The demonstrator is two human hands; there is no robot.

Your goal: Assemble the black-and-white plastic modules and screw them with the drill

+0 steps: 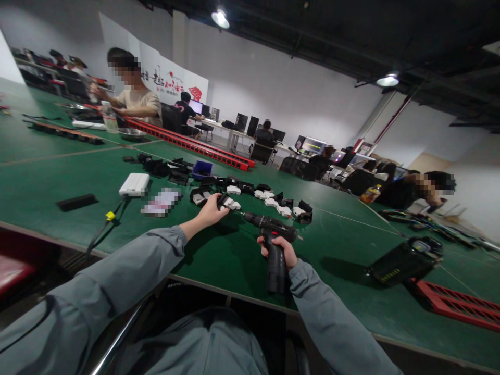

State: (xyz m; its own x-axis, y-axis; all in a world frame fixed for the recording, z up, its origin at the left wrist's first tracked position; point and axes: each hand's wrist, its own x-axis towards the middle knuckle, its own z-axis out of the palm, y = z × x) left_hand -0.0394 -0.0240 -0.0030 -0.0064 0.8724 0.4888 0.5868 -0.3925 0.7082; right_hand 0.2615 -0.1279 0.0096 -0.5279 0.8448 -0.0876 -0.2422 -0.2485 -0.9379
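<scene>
Blue bin (202,170), contents unclear, beyond black-and-white part (232,203) and drill (275,255)

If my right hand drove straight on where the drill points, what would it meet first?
Probably the black-and-white part in your left hand; the drill in your right hand aims that way. From this one view, the remaining gap is unclear.

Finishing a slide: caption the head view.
Right hand holds a black pistol-shaped drill; left hand, a black-and-white part.
</scene>
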